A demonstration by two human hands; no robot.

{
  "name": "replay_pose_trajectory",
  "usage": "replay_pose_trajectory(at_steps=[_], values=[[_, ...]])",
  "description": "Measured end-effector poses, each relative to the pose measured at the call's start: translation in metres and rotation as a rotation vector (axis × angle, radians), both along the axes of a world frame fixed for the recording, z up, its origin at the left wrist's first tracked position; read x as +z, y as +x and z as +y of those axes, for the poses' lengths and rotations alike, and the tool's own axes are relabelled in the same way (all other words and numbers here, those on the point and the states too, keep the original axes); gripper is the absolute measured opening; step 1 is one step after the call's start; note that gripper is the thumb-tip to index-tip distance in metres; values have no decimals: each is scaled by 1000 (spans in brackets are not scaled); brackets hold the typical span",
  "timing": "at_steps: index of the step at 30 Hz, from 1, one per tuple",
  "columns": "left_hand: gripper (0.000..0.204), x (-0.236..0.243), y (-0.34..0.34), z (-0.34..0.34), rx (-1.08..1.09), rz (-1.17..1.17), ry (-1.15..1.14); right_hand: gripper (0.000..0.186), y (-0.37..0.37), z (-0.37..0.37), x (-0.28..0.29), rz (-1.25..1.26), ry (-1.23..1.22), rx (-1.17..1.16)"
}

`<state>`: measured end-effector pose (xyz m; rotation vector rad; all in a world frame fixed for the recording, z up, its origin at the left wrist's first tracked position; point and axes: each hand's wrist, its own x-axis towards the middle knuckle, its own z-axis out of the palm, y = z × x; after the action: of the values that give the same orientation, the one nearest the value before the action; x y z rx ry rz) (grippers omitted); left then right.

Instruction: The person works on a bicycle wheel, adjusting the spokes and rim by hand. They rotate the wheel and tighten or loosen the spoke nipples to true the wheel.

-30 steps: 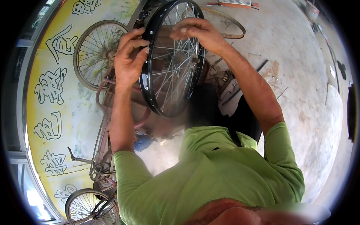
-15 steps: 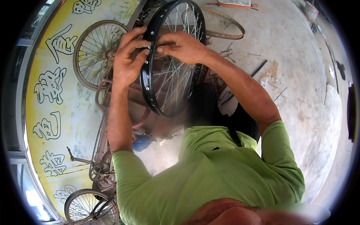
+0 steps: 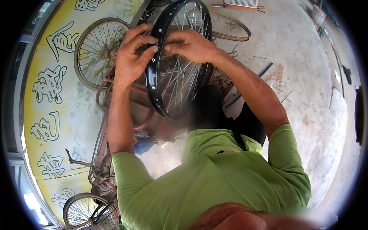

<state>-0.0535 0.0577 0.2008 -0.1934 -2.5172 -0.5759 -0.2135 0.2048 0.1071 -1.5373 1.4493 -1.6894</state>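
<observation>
A black bicycle wheel rim stands upright in front of me, laced with silver spokes. Small silver spoke nipples dot its outer face. My left hand is at the rim's left side, thumb and forefinger pinched together at one of the nipples. On the inner side of the rim, my right hand has its thumb and forefinger closed on a spoke close to where it meets the rim. The fingertips partly hide that spoke's end.
A rusty cargo tricycle stands behind the wheel to the left, with a spoked wheel by the painted yellow wall. An old bare rim and a dark rod lie on the concrete floor. A white basket sits at the far edge.
The wheel and both hands have shifted slightly to the right in view. Both hands keep their places on either side of the rim, fingers pinched as before.
</observation>
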Motion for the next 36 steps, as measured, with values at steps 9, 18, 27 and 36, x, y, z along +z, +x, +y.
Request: replay_pose_trajectory(at_steps=[9,18,27,36], values=[[20,-2,-2,-3,-29,19,13,25,0,-2,-4,-21,-27,-14],[22,-3,-1,-5,-50,-8,-18,26,0,-3,-7,12,-34,-35],[25,0,0,-1,-32,-1,5,24,3,0,-2,0,-8,-59],[21,-2,0,-1,-31,27,34,24,6,6,8,-6,39,-49]])
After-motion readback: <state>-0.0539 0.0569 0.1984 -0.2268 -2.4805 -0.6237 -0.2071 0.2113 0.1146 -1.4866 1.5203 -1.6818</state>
